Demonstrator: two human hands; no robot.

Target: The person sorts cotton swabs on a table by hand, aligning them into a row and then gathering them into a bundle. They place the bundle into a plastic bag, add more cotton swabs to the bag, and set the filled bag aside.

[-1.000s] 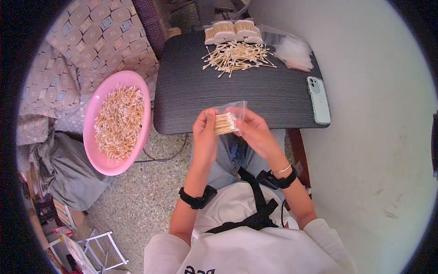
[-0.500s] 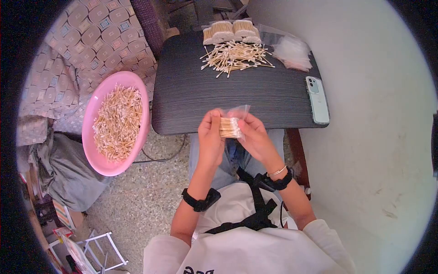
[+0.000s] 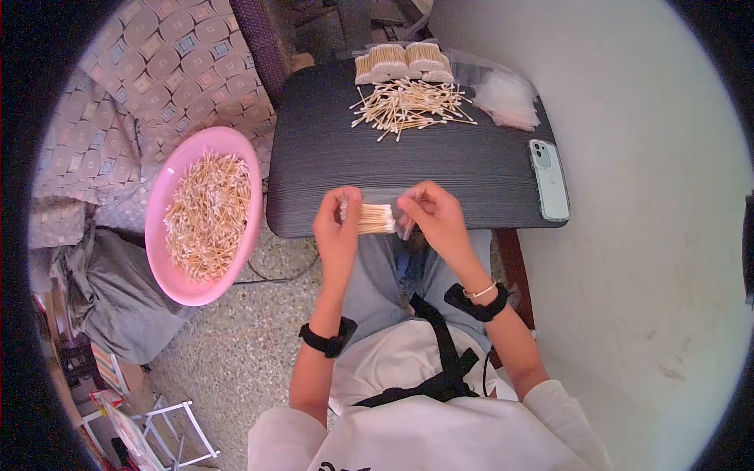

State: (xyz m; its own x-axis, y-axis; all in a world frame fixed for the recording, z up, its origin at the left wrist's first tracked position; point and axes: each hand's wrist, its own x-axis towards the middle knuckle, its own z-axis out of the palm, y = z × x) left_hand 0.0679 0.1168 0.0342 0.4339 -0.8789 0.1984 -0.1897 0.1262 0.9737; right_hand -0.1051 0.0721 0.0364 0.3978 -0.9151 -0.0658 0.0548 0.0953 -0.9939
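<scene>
My left hand [image 3: 338,228] and my right hand [image 3: 432,220] together hold a small clear plastic bag with a bundle of cotton swabs [image 3: 375,218] in it, lying sideways just above the near edge of the dark table [image 3: 330,165]. The left hand grips the bag's left end, the right hand pinches its right end. A loose pile of cotton swabs [image 3: 410,105] lies at the far side of the table, with two filled packs [image 3: 400,61] behind it and a heap of empty clear bags [image 3: 506,98] to the right.
A pink basin full of cotton swabs [image 3: 206,216] sits to the left, beside a patterned cushion [image 3: 149,78]. A phone [image 3: 548,179] lies on the table's right edge. A white wall stands on the right; a speckled floor lies below.
The bag of swabs has turned from upright to lying sideways, and both hands have moved apart to its ends, lower toward the table edge.
</scene>
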